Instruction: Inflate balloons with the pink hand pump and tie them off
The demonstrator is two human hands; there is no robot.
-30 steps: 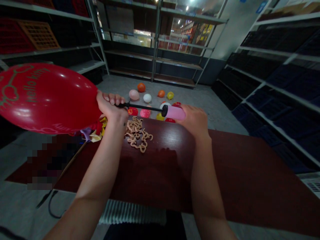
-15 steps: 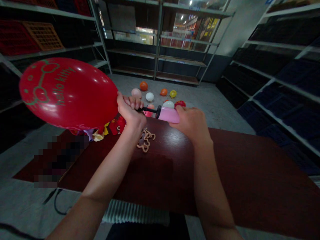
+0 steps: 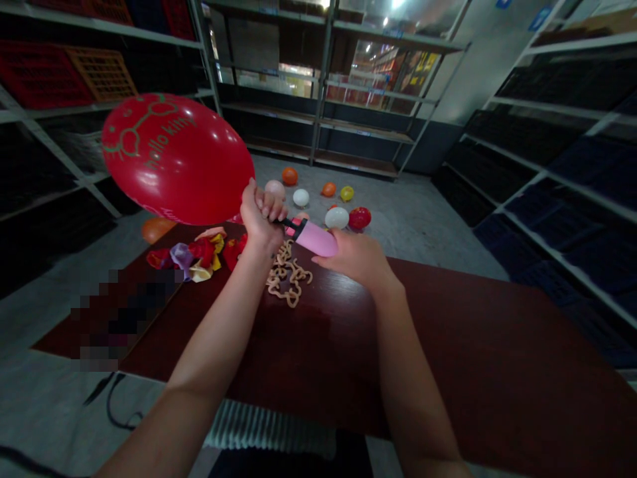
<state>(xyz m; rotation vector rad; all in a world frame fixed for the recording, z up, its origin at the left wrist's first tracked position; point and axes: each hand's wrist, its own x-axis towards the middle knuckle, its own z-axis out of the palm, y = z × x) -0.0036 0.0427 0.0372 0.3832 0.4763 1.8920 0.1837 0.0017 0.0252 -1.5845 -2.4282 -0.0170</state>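
A large red balloon point(image 3: 176, 159) with green print floats up at the left, above the dark red table point(image 3: 448, 345). My left hand point(image 3: 261, 218) is closed around the balloon's neck, at the black nozzle end of a pink hand pump point(image 3: 314, 238). My right hand point(image 3: 355, 257) is wrapped round the pink barrel of the pump from the right. The pump is pushed in, so barely any of its black rod shows between my hands.
Limp uninflated balloons point(image 3: 194, 252) in several colours and a heap of beige rubber bands point(image 3: 288, 279) lie on the table's far end. Several blown-up balloons point(image 3: 338, 216) rest on the grey floor beyond. Metal shelving point(image 3: 318, 79) lines the walls; a cable point(image 3: 107, 398) trails at lower left.
My right hand has pushed the pump barrel leftward over the rod towards my left hand. The balloon has risen and shifted right in view.
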